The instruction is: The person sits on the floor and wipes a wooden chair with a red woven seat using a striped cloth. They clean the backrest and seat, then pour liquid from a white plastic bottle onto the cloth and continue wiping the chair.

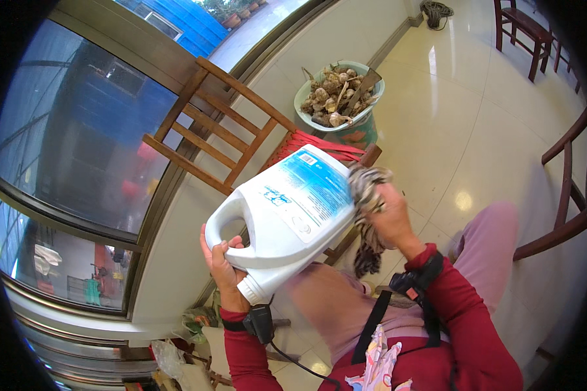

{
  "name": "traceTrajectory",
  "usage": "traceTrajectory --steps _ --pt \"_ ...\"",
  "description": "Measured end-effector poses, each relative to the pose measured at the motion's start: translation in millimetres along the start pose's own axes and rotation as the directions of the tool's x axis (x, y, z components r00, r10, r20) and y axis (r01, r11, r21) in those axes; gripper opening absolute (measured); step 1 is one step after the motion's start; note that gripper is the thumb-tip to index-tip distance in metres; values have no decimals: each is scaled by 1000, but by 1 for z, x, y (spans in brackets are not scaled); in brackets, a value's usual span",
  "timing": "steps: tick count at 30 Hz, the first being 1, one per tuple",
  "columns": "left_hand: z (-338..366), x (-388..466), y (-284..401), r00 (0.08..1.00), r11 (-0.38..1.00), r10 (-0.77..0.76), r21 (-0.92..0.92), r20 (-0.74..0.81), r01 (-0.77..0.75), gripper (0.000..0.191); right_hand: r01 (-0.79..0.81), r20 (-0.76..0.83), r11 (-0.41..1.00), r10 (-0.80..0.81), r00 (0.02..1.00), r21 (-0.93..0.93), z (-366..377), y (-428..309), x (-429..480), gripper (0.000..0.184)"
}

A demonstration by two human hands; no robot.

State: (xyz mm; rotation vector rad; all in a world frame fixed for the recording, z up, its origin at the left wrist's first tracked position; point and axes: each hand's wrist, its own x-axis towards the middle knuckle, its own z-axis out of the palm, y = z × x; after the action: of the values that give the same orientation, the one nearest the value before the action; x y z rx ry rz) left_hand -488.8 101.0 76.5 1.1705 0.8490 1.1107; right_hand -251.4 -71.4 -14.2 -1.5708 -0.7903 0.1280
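Observation:
A large white plastic jug (269, 220) with a blue and white printed label lies tilted across the middle of the view, its capped neck pointing down towards me. My left hand (222, 261) grips it by the moulded handle near the cap. Bunched in my right hand (391, 210) is a striped brown and cream cloth (369, 190), pressed against the jug's bottom end. A dark tail of the cloth hangs below that hand. The right fingers are partly blurred and covered by the cloth.
Behind the jug stands a wooden chair (215, 127) with a red woven seat. Beyond it, a pale basin (301, 97) heaped with garlic bulbs and a flat blade rests on a green bucket (367, 132). Windows line the left wall. Another wooden chair (565, 195) is at right.

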Motion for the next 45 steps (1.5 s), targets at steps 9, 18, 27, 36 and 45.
traceTrajectory --steps 9,18,27,36,45 --pt "30 -15 15 973 992 75 80 216 -95 64 385 270 921 -385 882 57 18 -56 -31 39" --pt "43 -17 7 931 988 134 31 340 -154 68 116 18 983 -114 993 -141 -3 -14 4 32" --pt "59 -9 35 934 978 184 38 305 -205 68 426 32 897 -432 901 117 14 -63 49 32" --pt "82 6 79 875 933 254 134 412 -334 66 -177 -66 794 263 963 581 -62 7 76 23" --pt "77 25 72 866 907 330 129 375 -401 62 -301 3 805 348 937 511 -57 39 41 27"
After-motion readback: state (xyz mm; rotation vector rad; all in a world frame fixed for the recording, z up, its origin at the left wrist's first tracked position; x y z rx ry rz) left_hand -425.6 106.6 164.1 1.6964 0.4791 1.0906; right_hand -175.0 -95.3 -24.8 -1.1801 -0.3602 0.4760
